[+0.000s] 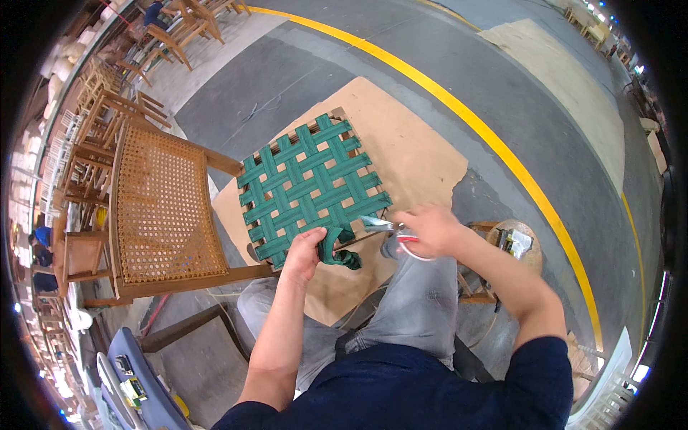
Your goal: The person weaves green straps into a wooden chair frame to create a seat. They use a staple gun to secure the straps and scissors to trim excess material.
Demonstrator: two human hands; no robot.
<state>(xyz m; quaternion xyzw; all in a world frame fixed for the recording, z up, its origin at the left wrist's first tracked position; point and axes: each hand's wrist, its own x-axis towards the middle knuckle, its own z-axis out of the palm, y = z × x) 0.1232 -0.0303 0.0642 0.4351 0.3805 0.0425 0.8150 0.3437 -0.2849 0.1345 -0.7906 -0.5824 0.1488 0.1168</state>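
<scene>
A wooden chair lies in front of me with a cane back [172,204] on the left. Its seat [308,183] is a weave of green webbing straps with square gaps. At the seat's near edge, my left hand [304,252] is closed on a loose, curled length of green webbing strap [347,259]. My right hand [431,228] grips a pair of scissors [378,224] with red-and-white handles. The blades point left toward the seat's near right corner, just above the strap; whether they touch it I cannot tell.
Brown paper [423,150] lies on the grey floor under the chair. Close by my right forearm stands a round-topped stool [529,247] with small items on it. Several wooden chair frames [93,158] crowd the left side. A yellow floor line [494,143] curves along the right.
</scene>
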